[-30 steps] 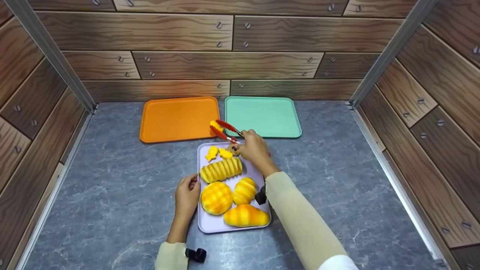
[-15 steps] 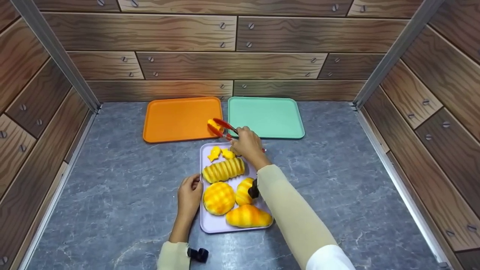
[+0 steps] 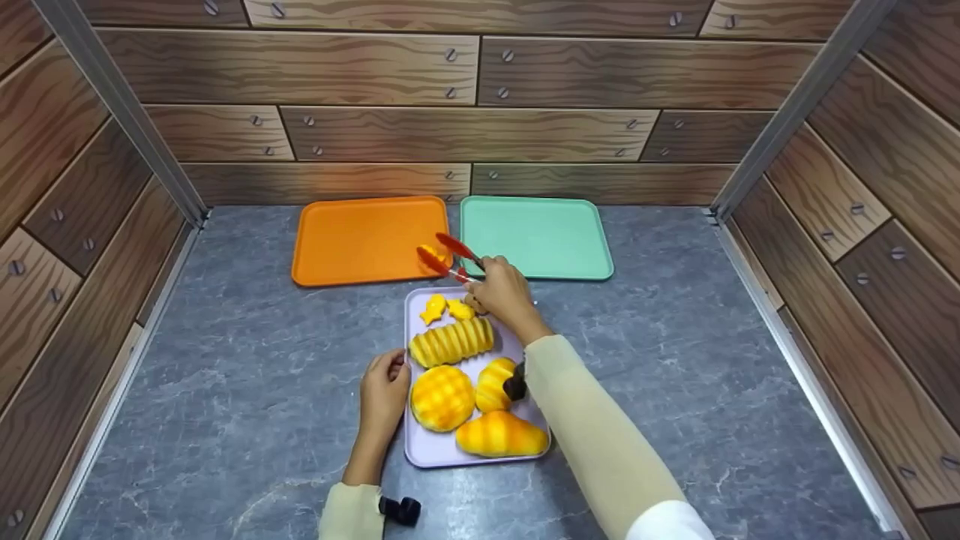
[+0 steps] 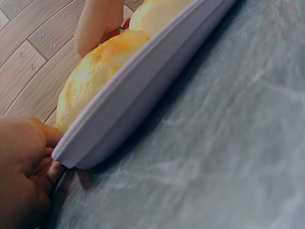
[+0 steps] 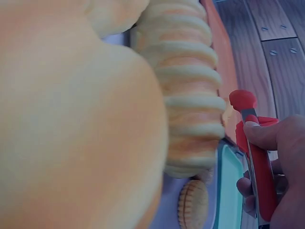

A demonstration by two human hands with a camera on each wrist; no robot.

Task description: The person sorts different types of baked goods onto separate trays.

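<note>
With thumb above and fingers below, my left hand (image 3: 385,394) pinches the left rim of the lavender tray (image 4: 124,100). My right hand (image 3: 504,292) grips red-tipped tongs (image 5: 262,176) beyond the tray's far end. The tong tips stand apart over the right edge of the orange tray (image 3: 360,240), around a small yellow piece (image 3: 436,259); whether they touch it I cannot tell. On the lavender tray lie two yellow fish-shaped pieces (image 3: 433,308), a brown cookie (image 5: 193,205), a ridged bread roll (image 3: 452,342), a checkered round bun (image 3: 442,398), a striped bun (image 3: 493,384) and a long roll (image 3: 502,435).
A mint green tray (image 3: 536,238) stands to the right of the orange one, both near the back wall (image 3: 375,135). Wood-patterned walls with grey metal posts enclose the grey marbled table (image 3: 247,360) at the back and both sides.
The tong tips have spread farther apart, and the yellow piece sits lower between them at the orange tray's edge. My left hand stays at the lavender tray's rim. The head view shifts slightly.
</note>
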